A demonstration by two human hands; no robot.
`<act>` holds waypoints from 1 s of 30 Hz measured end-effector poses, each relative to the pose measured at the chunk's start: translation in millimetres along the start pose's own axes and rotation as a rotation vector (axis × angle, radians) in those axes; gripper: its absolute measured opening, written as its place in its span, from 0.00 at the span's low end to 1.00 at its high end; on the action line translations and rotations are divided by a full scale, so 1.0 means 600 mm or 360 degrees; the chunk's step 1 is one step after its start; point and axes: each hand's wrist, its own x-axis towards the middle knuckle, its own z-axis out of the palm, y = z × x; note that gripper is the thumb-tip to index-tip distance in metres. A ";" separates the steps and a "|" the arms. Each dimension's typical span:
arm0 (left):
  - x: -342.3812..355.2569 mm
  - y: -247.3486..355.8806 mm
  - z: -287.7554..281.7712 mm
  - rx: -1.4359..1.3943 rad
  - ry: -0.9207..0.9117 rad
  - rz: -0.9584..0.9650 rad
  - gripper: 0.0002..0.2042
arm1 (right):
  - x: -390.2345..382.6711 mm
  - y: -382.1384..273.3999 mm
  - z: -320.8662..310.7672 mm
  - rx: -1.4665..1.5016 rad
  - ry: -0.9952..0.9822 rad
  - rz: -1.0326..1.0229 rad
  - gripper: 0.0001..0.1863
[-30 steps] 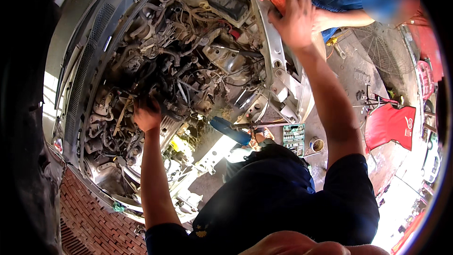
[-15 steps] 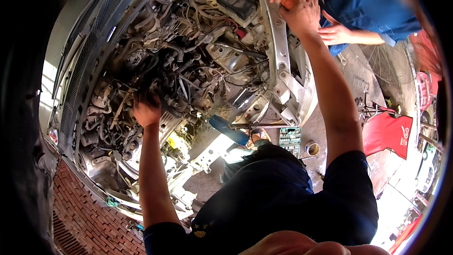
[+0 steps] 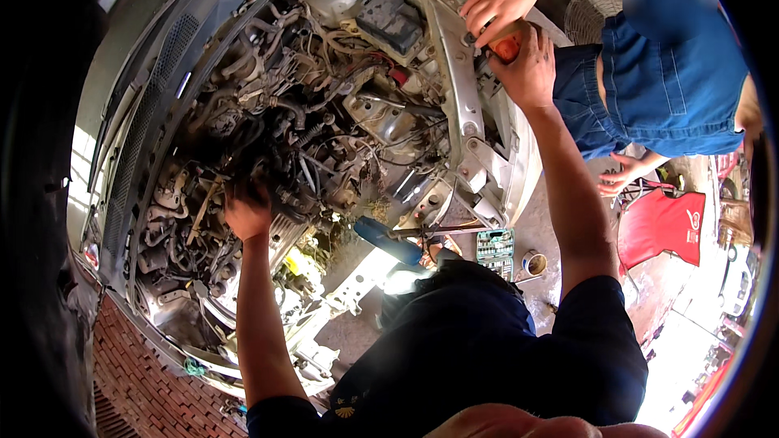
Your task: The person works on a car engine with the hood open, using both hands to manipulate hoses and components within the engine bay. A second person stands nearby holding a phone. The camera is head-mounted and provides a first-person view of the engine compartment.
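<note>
so the big thing here is the open engine bay of tangled grey hoses, wiring and metal parts (image 3: 308, 130), filling most of the view; along its right edge runs a pale silver front crossmember of pressed sheet metal (image 3: 458, 89), long axis going roughly top to bottom of the picture; the right hand (image 3: 529, 71) is up at the top end of that rail, fingers curled closed around a short orange-handled tool (image 3: 506, 49) that sits just above and left of the palm, touching the rail; a co-worker's hand (image 3: 497, 2) in a blue denim top comes from the upper right and pinches at the same spot, right above the orange handle; the left hand (image 3: 247, 215) is well apart, down low in the bay, fingers buried among the hoses so can't tell if they're gripping anything; on the ground below sits a small green socket set case (image 3: 495, 245), next to a little round tin (image 3: 534, 263); right hand is clearly the nearer one to the tool
</note>
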 end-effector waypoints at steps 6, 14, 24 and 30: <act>-0.008 -0.014 0.011 0.0008 -0.0054 -0.0013 0.16 | -0.018 -0.016 -0.016 0.0120 -0.0039 0.0101 0.37; -0.010 -0.009 0.001 0.0004 -0.0074 0.0036 0.17 | -0.039 -0.045 -0.051 0.0475 -0.0221 0.0268 0.30; -0.003 -0.010 0.013 0.0064 -0.0130 0.0025 0.17 | -0.052 -0.045 -0.044 0.0742 -0.0289 0.0231 0.22; -0.004 -0.014 0.013 0.0056 -0.0133 0.0069 0.17 | -0.041 0.014 0.015 -0.0089 -0.0078 -0.0797 0.19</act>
